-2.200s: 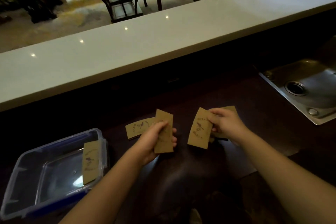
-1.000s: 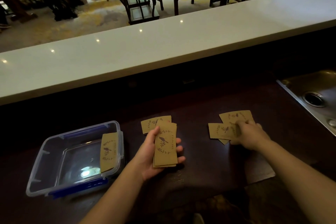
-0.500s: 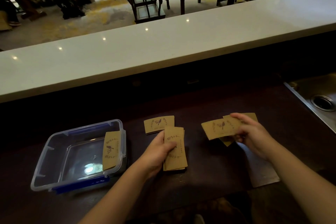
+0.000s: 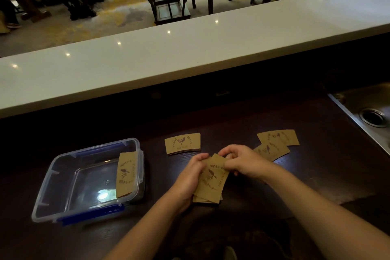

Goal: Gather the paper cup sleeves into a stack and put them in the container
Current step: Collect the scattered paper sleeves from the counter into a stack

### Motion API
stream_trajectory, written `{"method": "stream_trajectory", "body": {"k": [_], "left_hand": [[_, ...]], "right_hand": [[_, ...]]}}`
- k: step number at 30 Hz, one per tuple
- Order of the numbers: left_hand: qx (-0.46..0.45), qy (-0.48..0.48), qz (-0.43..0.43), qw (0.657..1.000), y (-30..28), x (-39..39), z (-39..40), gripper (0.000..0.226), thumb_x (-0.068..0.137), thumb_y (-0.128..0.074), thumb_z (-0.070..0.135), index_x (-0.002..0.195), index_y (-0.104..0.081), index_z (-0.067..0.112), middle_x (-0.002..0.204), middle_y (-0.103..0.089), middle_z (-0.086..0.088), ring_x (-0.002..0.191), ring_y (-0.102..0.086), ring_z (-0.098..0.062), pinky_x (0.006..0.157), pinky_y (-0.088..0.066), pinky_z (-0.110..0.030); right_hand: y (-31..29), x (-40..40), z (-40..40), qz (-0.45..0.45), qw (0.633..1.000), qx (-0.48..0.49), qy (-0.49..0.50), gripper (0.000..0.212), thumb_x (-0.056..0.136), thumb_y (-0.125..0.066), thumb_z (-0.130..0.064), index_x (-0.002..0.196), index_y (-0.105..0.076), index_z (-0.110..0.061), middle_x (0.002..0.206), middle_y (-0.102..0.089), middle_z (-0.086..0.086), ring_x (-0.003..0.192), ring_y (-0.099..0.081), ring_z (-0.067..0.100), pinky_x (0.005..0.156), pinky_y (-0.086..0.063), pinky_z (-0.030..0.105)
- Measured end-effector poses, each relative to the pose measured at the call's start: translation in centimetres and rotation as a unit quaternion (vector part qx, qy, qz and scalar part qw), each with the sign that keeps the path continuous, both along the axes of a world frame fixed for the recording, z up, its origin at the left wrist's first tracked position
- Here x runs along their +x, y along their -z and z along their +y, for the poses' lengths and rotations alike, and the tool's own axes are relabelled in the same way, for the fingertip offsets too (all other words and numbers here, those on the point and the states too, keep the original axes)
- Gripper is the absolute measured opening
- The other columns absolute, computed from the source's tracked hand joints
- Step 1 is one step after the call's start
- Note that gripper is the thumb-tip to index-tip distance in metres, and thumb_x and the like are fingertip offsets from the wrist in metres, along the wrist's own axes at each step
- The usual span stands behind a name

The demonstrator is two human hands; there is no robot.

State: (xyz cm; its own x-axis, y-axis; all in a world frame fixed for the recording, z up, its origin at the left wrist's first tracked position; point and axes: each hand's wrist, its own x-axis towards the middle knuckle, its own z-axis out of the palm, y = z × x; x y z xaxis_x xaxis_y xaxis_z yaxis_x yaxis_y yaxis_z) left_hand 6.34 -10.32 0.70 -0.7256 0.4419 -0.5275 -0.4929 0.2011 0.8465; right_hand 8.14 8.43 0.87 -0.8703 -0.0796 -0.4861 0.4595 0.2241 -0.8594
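The picture is split in brightness: the room beyond and the white counter top [image 4: 190, 53] are well lit, while the dark wooden worktop [image 4: 306, 164] below sits in deep shade, its far edge under the counter nearly black. Small ceiling lights reflect as a row of bright spots along the counter top. A stronger glare patch shines on the floor of the clear plastic container [image 4: 42, 207], and a pale sheen lies on the worktop near the right forearm. The steel sink [image 4: 354, 99] catches a dull gleam. Wide-angle distortion bows the counter's straight edge. Detail is soft and grainy in the dark areas.
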Motion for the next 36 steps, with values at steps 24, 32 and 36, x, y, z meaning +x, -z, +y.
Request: {"method": "stream_trajectory", "body": {"k": [24, 32, 36], "left_hand": [[-0.048, 0.009, 0.043, 0.998, 1.5, 0.0, -0.7, 0.046, 0.092, -0.050, 0.007, 0.132, -0.044, 0.030, 0.110, -0.068, 0.003, 0.094, -0.068, -0.012, 0.073, -0.056, -0.029], [-0.048, -0.035, 0.023, 0.998, 2.0, 0.4, -0.5, 0.060, 0.095, -0.042, 0.008, 0.144, -0.028, 0.039, 0.104, -0.071, 0.006, 0.086, -0.070, -0.010, 0.074, -0.054, -0.031], [-0.014, -0.075, -0.016, 0.997, 1.9, 0.8, 0.3, 0.055, 0.093, -0.044, 0.009, 0.141, -0.037, 0.035, 0.106, -0.073, -0.002, 0.091, -0.072, -0.020, 0.082, -0.057, -0.044]], "right_hand": [[3.9, 2.2, 7.7, -0.119, 0.878, 0.385, 0.257, 0.084, 0.063, -0.084, -0.047, 0.125, -0.043, -0.007, 0.132, -0.037, 0.017, 0.120, -0.040, 0.039, 0.095, -0.042, 0.050], [1.5, 2.4, 4.7, 0.032, 0.922, -0.112, 0.370, 0.016, 0.084, -0.065, -0.010, 0.093, -0.070, -0.022, 0.095, -0.072, 0.007, 0.084, -0.070, 0.022, 0.066, -0.057, 0.037], [1.8, 2.3, -0.1, 0.025, 0.960, -0.149, 0.236, 0.019, 0.083, -0.068, -0.006, 0.098, -0.071, -0.017, 0.083, -0.075, 0.004, 0.072, -0.073, 0.016, 0.055, -0.056, 0.027]]}}
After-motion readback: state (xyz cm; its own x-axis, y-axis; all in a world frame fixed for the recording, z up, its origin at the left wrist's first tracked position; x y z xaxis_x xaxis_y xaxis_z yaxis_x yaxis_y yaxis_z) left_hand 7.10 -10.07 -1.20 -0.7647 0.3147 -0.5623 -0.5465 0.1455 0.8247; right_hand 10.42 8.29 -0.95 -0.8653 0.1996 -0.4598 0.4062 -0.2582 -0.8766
